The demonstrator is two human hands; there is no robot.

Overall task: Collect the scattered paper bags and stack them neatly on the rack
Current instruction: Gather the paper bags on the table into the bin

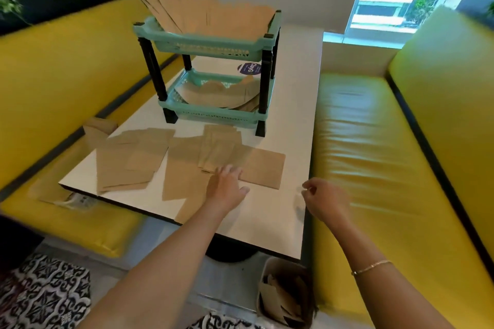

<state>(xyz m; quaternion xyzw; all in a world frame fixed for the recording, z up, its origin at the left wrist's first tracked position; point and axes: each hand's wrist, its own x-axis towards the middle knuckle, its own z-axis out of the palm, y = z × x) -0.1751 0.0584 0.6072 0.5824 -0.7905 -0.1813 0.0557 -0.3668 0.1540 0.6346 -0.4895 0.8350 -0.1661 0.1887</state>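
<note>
Several flat brown paper bags (139, 157) lie scattered over the near half of the white table (272, 211). Behind them stands a two-tier teal rack (208, 45) with black posts. Its top tray holds a fanned row of bags (213, 16), and its bottom tray holds a few more bags (219, 93). My left hand (227, 184) lies flat with straight fingers on the bags near the table's middle. My right hand (324, 199) hovers over the table's right edge, fingers loosely curled, holding nothing.
Yellow benches (361, 141) flank the table on both sides. A bag (50, 192) lies on the left bench seat, another leans at the table's left corner (100, 128). A bin with paper (283, 291) stands on the floor below the table's near right corner.
</note>
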